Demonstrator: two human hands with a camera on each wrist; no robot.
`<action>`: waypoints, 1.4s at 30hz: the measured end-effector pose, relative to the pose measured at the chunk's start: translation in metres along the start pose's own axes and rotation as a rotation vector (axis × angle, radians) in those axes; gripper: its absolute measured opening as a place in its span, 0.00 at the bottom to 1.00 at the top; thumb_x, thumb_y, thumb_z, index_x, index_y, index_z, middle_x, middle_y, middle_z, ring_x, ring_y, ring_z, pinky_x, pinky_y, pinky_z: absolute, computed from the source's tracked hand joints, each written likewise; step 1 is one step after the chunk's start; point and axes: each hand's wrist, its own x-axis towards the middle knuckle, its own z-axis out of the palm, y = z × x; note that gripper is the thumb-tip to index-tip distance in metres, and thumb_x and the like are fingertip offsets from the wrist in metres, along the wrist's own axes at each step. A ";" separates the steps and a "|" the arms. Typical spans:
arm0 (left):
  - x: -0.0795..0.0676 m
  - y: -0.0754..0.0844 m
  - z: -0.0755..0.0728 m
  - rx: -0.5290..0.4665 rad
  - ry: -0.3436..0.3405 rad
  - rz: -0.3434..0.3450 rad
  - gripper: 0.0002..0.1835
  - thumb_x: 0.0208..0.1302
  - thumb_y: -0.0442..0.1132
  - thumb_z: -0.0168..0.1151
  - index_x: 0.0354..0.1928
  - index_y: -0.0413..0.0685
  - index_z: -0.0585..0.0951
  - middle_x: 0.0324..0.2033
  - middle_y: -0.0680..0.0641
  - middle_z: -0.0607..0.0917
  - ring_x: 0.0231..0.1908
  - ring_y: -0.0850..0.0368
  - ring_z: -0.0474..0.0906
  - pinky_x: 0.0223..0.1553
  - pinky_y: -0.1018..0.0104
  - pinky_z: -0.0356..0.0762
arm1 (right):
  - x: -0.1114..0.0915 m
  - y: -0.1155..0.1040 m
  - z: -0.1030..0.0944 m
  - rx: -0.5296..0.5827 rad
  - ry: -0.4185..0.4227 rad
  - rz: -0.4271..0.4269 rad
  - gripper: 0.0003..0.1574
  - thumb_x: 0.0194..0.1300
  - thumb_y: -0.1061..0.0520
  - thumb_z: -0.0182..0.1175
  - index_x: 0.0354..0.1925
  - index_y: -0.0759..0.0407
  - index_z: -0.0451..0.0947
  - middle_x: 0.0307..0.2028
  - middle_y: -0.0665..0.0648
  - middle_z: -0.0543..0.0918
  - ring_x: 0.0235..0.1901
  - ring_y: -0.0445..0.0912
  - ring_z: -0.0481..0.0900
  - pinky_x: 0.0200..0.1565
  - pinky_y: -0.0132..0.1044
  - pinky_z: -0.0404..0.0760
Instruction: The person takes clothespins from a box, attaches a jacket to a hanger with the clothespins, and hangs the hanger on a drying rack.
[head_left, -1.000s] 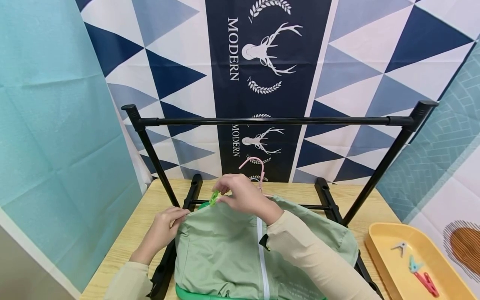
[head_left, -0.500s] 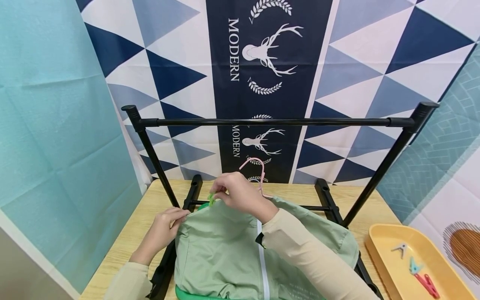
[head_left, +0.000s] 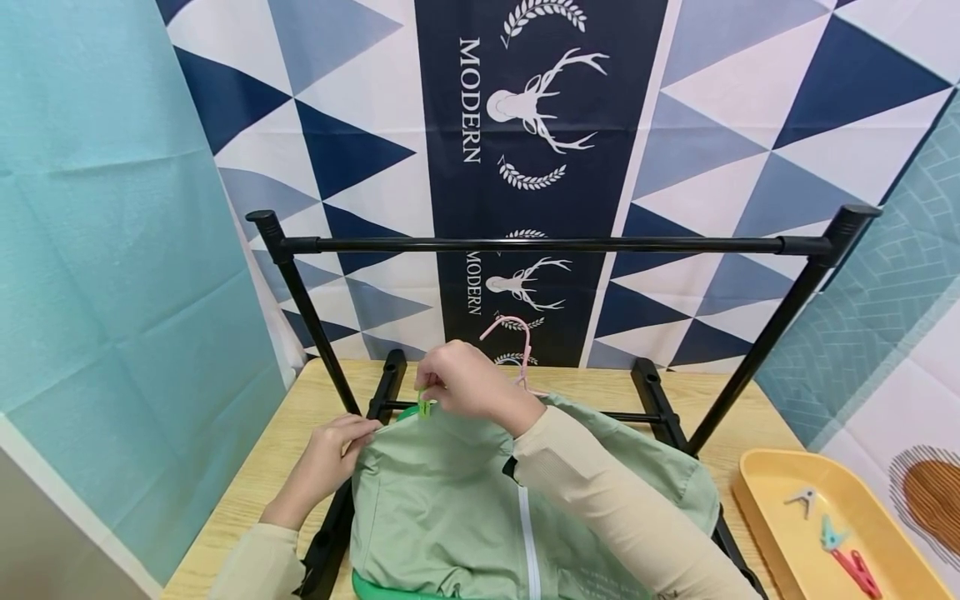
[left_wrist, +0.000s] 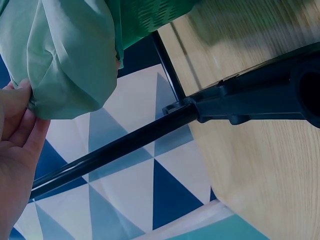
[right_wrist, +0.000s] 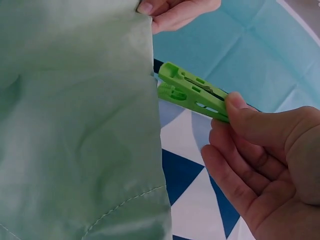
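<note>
A pale green zip-front garment (head_left: pixel 435 492) lies over a green basket (head_left: pixel 397 592), with the hook of a pink hanger (head_left: pixel 527 342) standing out at its top. My left hand (head_left: pixel 322 458) pinches the garment's upper left edge between thumb and fingers. Above that same edge, my right hand (head_left: pixel 476 379) pinches a bright green clothespin (right_wrist: pixel 195 92) by its handle end. In the right wrist view, the clothespin's jaws are parted and point at the fabric edge; whether they touch it I cannot tell. The white zipper (head_left: pixel 528 533) is partly hidden by my right sleeve.
A black rack with a crossbar (head_left: pixel 525 243) stands around and above the garment on the wooden table (head_left: pixel 225 533). At right, a yellow tray (head_left: pixel 757 492) holds a grey clothespin (head_left: pixel 805 498), a blue one (head_left: pixel 831 533) and a red one (head_left: pixel 862 571). Patterned cloth hangs behind.
My right hand has shifted slightly left and turned, bringing the green clothespin more upright over the garment's edge. The left hand keeps its hold in the same place.
</note>
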 end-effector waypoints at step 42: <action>-0.001 0.001 -0.001 0.021 -0.006 -0.017 0.12 0.57 0.24 0.63 0.42 0.41 0.86 0.37 0.45 0.87 0.38 0.52 0.84 0.37 0.62 0.85 | -0.013 0.008 0.009 0.088 -0.089 0.147 0.29 0.53 0.52 0.72 0.52 0.62 0.80 0.49 0.58 0.85 0.47 0.49 0.83 0.51 0.40 0.83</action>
